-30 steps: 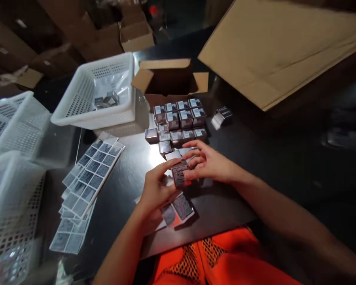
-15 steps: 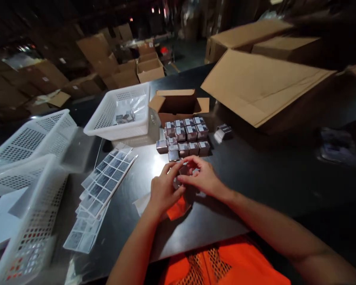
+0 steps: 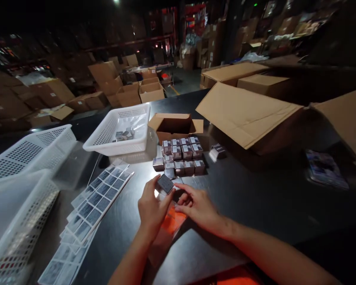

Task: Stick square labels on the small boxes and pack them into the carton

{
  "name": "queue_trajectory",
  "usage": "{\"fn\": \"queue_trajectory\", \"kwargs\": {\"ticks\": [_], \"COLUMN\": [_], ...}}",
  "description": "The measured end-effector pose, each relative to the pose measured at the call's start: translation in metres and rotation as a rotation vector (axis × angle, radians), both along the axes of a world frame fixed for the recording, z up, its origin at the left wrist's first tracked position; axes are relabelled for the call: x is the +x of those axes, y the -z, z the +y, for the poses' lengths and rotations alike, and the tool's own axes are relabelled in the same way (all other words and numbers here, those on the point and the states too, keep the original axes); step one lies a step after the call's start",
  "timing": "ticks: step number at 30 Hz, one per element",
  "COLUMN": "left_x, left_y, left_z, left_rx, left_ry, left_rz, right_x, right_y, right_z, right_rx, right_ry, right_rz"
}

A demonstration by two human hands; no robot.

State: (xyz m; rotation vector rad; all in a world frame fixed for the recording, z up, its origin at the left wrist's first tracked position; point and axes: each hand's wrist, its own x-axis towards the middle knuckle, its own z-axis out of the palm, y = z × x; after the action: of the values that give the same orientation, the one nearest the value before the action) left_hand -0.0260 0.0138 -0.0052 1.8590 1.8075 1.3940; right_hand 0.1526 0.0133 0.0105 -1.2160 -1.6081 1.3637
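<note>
My left hand point(image 3: 152, 206) is closed around a small box point(image 3: 165, 183) with a dark, printed face, tilted up between thumb and fingers. Beside it, my right hand point(image 3: 197, 204) has its fingers curled, the index fingertip at the box's lower right corner; whatever lies between its fingers is too small to make out. Just beyond my hands, several similar small boxes point(image 3: 186, 151) stand in rows on the metal table point(image 3: 192, 253). To the left lie overlapping sheets of grey labels point(image 3: 96, 202).
An open carton point(image 3: 175, 123) stands behind the rows. White baskets point(image 3: 118, 148) are at the left, one holding small boxes in clear plastic. A large carton's flap point(image 3: 246, 114) hangs over the table at right. A lone box point(image 3: 218, 151) and a wrapped pack point(image 3: 326, 168) lie there too.
The camera view has tilted up. The small box, earlier mostly hidden between both hands, now shows its dark face in my left hand, and my right hand has shifted to its lower right.
</note>
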Motion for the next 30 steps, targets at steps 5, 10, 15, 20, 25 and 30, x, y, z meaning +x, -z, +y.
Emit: {"fn": "queue_trajectory", "kwargs": {"ticks": [5, 10, 15, 20, 25, 30], "left_x": [0.002, 0.002, 0.002, 0.001, 0.003, 0.004], "left_y": [0.001, -0.003, -0.004, -0.005, -0.006, -0.004], "left_z": [-0.002, -0.003, -0.001, 0.002, 0.001, -0.002], "left_rx": [-0.052, 0.048, 0.068, -0.078, -0.085, -0.010], "left_ry": [-0.048, -0.054, -0.090, -0.179, -0.190, -0.158], "left_rz": [-0.017, 0.010, 0.001, -0.096, -0.106, -0.077], "right_x": [0.002, 0.003, 0.004, 0.009, 0.008, 0.008], "right_y": [-0.002, 0.002, 0.007, 0.008, 0.009, 0.010], "right_z": [0.000, -0.003, -0.005, -0.009, -0.008, -0.008], "right_rx": [0.241, 0.403, 0.547, 0.692, 0.707, 0.770], "right_ry": [0.031, -0.007, 0.012, -0.103, -0.088, -0.057], "right_rz": [-0.149, -0.204, -0.178, -0.326, -0.291, -0.363]}}
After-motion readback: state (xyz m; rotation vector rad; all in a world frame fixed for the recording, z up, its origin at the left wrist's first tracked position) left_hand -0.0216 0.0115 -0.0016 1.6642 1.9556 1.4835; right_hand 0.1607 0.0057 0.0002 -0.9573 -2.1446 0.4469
